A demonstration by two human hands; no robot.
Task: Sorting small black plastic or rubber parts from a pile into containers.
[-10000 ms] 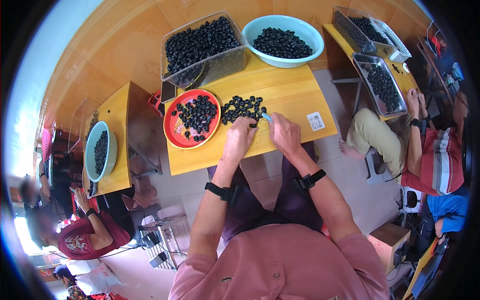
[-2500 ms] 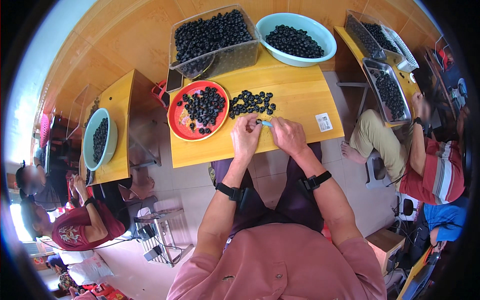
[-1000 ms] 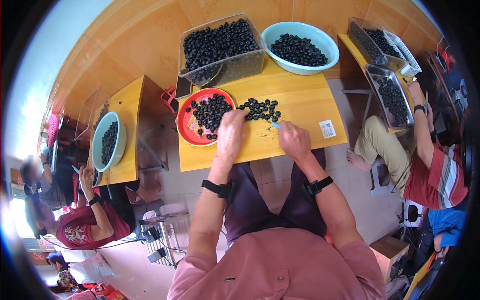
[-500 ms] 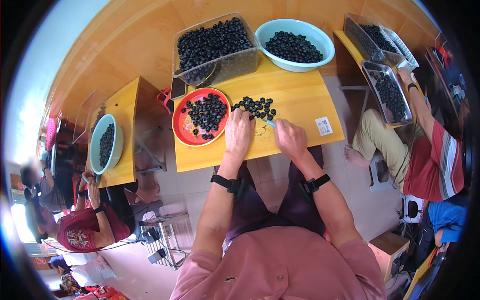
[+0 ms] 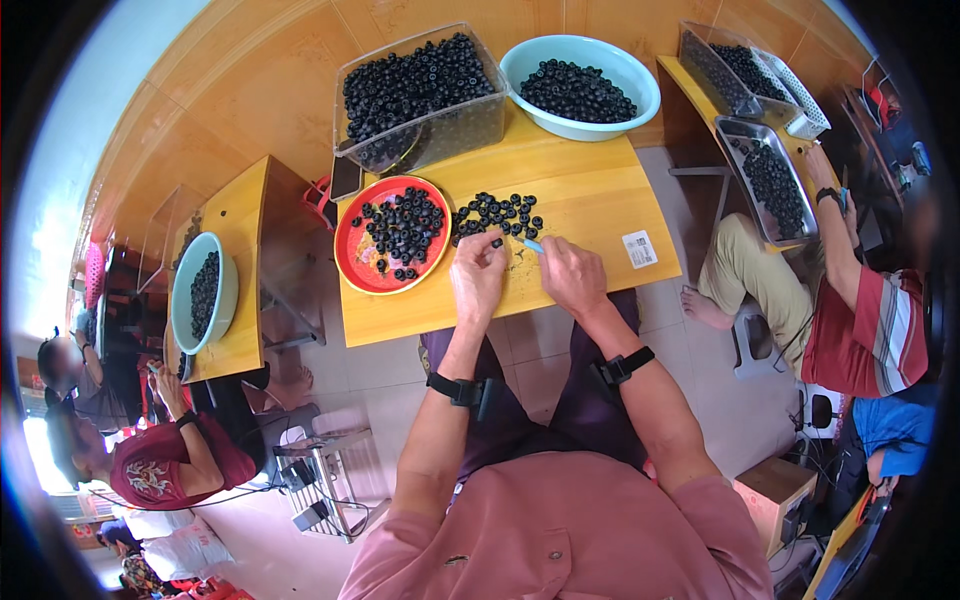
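My left hand (image 5: pixel 478 275) is closed in a pinch on a small black round piece (image 5: pixel 496 243), just above the near side of a loose pile of such pieces (image 5: pixel 500 212) on the yellow table (image 5: pixel 590 205). In my right hand (image 5: pixel 573 275) is a slim tool with a light-blue handle (image 5: pixel 533 245), pointing left toward the pinched piece; its working tip is too small to make out. Left of the pile, a red plate with a yellow rim (image 5: pixel 350 270) holds many black pieces. Dark crumbs lie between my hands.
At the back of the table stand a clear bin (image 5: pixel 460 135) and a light-blue basin (image 5: pixel 585 130), both filled with black pieces. A phone-like dark slab (image 5: pixel 346 178) lies beside the bin. Other people work at side tables, with a basin (image 5: pixel 228 290) left and a metal tray (image 5: pixel 795 235) right.
My left hand has drawn back from the pile and turned, and a black piece now shows between its fingertips. My right hand stays close by with the tool. The view has shifted slightly.
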